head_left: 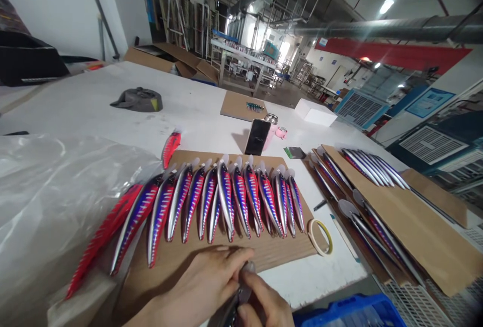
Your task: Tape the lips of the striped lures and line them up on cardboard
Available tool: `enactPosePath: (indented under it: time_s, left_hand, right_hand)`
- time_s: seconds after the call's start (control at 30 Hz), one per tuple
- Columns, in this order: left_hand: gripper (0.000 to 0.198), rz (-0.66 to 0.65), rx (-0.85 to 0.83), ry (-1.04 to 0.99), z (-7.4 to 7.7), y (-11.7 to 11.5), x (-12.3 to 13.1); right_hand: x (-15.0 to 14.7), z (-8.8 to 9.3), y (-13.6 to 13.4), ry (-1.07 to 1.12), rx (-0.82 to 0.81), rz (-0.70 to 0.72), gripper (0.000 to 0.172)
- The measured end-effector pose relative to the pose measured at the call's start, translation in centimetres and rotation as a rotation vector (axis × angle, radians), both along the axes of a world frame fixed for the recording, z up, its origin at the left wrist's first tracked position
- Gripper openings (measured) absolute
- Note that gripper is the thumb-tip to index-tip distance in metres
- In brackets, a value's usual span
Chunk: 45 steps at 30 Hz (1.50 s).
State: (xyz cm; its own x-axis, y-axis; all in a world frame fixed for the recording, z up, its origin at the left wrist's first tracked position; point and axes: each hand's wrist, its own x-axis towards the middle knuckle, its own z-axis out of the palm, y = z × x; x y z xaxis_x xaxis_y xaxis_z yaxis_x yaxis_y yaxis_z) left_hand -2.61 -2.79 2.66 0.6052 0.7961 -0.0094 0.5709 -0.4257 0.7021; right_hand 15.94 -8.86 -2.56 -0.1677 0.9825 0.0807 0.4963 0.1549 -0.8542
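Observation:
At the bottom centre, my right hand [266, 303] is closed on a dark fishing lure [234, 303] with a clear lip. My left hand [206, 281] meets it from the left, thumb and fingers pinched at the lip end; part of the lure is hidden by the hands. Just beyond, a row of several lures [196, 198] in purple, red and silver lies on a cardboard sheet [169, 261], clear lips pointing away from me. At the left end, a red lure [103, 239] lies against the plastic sheeting, and another red lure [171, 148] sits behind the row.
A tape roll [320, 237] lies at the cardboard's right corner. Behind stand a phone [258, 137] and a pink bottle [270, 128]. Plastic sheeting [71, 181] covers the left. Stacked cardboard [400, 216] with lures is at right, above a blue crate [350, 312].

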Motion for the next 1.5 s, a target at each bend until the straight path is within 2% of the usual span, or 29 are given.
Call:
enactPosePath:
  time_s: [0.1, 0.2, 0.33, 0.4, 0.5, 0.57, 0.7, 0.8, 0.9, 1.0, 1.07, 1.33, 1.5]
  left_hand:
    - [0.057, 0.017, -0.05, -0.079, -0.8, -0.2, 0.0]
    - [0.058, 0.007, -0.081, -0.126, -1.2, -0.4, 0.1]
    - [0.059, -0.037, -0.104, -0.119, -0.7, -0.4, 0.0]
    - [0.063, -0.058, -0.099, -0.105, 0.0, -0.3, -0.1]
    - [0.065, -0.108, -0.093, -0.099, 1.0, -0.2, -0.1]
    - [0.064, -0.129, -0.102, -0.084, 1.4, -0.1, -0.1]
    - [0.063, -0.115, -0.088, -0.055, 1.0, -0.1, -0.1]
    - [0.068, -0.086, -0.074, -0.09, 0.5, -0.2, -0.1]
    - [0.067, -0.098, -0.115, -0.134, 1.0, -0.2, 0.0]
    - [0.061, -0.093, -0.122, -0.175, 1.5, -0.1, 0.1]
    - [0.061, -0.072, -0.103, -0.174, 1.4, -0.2, 0.2]
    - [0.057, 0.049, -0.151, -0.185, -0.9, -0.4, 0.6]
    - [0.05, 0.071, -0.207, -0.158, -0.3, -0.2, 0.6]
  right_hand:
    - [0.2, -0.9, 0.8, 0.101, -0.019, 0.057, 0.044]
    - [0.5, -0.5, 1.2, 0.216, -0.068, 0.089, 0.05]
    - [0.2, 0.8, 1.7, 0.339, -0.181, 0.142, 0.061]
    - [0.0, 1.3, 1.9, 0.364, -0.208, 0.163, 0.056]
    - [0.0, 1.8, 2.1, 0.287, -0.199, 0.167, 0.031]
    - [0.1, 2.1, 2.1, 0.2, -0.199, 0.139, 0.023]
    - [0.4, 2.8, 2.1, 0.094, -0.146, 0.057, 0.042]
    - [0.3, 3.7, 2.3, 0.097, -0.076, 0.094, 0.033]
    - [0.1, 4.2, 2.5, 0.145, -0.052, 0.11, 0.023]
    - [0.0, 4.2, 2.7, 0.196, -0.059, 0.119, 0.026]
    - [-0.1, 4.1, 2.8, 0.196, -0.071, 0.111, 0.028]
    - [-0.3, 3.6, 2.9, 0.09, -0.033, 0.047, 0.026]
    - [-0.3, 3.6, 2.6, 0.036, 0.016, 0.043, 0.025]
